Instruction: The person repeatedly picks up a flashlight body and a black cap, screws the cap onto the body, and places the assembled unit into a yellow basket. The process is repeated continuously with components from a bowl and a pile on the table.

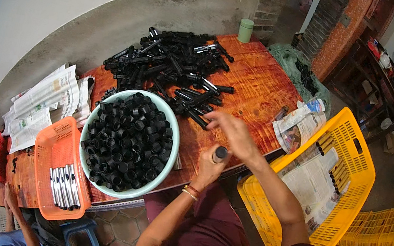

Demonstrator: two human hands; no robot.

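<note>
One heaped pale bowl (173, 146) stands between left hand (208, 168) and orange basket (56, 140).

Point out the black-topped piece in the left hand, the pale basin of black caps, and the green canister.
Black-topped piece (221, 152): head view, on its black end.
Pale basin (176, 145): head view, on its right rim.
Green canister (244, 33): head view, on its side below the lid.
</note>
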